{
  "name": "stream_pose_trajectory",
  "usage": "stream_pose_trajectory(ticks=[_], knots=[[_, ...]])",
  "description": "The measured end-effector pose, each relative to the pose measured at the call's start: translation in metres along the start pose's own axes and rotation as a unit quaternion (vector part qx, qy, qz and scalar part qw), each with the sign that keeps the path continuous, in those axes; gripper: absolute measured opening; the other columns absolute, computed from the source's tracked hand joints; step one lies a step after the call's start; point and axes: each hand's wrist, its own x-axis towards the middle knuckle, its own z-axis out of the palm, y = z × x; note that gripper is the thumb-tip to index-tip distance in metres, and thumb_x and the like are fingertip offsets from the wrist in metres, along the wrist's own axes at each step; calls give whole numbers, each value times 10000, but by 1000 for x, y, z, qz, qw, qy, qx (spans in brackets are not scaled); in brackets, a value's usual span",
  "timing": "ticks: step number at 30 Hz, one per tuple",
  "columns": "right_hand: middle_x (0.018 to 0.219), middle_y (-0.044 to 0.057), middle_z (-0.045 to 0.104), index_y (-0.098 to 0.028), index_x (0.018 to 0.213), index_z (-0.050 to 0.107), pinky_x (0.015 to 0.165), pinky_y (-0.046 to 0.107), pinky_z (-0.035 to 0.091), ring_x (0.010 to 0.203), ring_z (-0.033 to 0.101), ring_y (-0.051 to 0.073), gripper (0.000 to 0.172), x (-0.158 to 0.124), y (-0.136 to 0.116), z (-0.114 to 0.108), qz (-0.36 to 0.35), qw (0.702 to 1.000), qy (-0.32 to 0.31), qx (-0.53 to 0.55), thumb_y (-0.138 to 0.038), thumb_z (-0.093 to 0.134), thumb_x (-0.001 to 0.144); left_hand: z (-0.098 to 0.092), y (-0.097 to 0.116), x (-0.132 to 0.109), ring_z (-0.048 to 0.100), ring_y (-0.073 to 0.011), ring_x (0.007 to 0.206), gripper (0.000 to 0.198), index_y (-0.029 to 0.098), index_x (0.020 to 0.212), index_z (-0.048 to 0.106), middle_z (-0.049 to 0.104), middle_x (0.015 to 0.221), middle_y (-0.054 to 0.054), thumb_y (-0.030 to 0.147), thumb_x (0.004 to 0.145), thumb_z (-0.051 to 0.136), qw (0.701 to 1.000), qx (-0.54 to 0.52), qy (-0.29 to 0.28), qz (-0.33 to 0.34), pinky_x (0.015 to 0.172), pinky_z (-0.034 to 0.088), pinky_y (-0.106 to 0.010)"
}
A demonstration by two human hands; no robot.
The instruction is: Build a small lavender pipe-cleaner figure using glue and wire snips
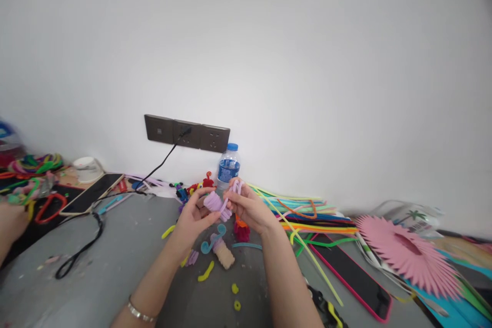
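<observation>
forearms (287, 277) over gray table (130, 246), white wall (292, 61) behind

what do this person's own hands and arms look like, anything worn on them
The left hand and right hand wear no gloves. A shiny, silvery bracelet circles the left arm; the right arm shows nothing worn. No sleeves show.

Water bottle (229, 168) stands behind the grip, socket panel (161, 129) beyond, to its left. White cup (88, 169) sits far left; pink-edged phone (351, 277), pink pleated disc (426, 266) right.
</observation>
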Motion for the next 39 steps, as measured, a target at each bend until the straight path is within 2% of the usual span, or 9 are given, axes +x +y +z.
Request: stream_pose_trajectory(ticks=[7,13,20,28,33,39], knots=[[698,-55,659,-207,890,537,532,148,483,542,613,65,377,-2,-3,9,-20,1000,-9,-8,-265,853,693,-2,4,1,669,-194,856,514,231,1149,657,699,1013,-56,284,672,840,1000,-5,-20,-19,700,577,-279],[695,-57,666,-210,865,532,538,140,501,543,615,61,393,-2,-5,9,-29,1000,-3,-3,-282,867,673,0,8,1,679,-196,908,497,231,1163,701,715,1066,-60,305,689,831,998,-42,2,-38,752,588,-279],[723,-52,669,-218,919,534,522,101,493,542,608,44,387,-5,-7,5,0,999,-13,33,-241,854,703,-1,7,1,665,-191,926,462,244,1150,692,690,1132,-60,286,709,822,999,-29,5,-21,765,592,-282],[721,-51,680,-215,924,545,531,121,511,554,631,59,407,-2,-2,1,-3,1000,4,-1,-263,870,683,-1,6,1,656,-206,931,504,226,1153,683,675,1158,-77,321,682,835,1000,-18,12,-19,762,580,-302],[717,-52,678,-220,908,556,538,128,517,557,631,60,392,-2,-2,2,-3,1000,8,-13,-268,871,681,0,6,2,656,-191,917,595,203,1151,674,702,1087,-70,237,595,883,1000,-13,18,-20,745,563,-261],[712,-49,672,-220,915,566,544,138,513,559,627,63,386,-2,-2,4,-2,1000,7,-22,-271,869,682,-3,3,3,677,-180,905,577,214,1163,662,732,1049,-55,220,621,861,1000,-7,0,-23,772,555,-262]])
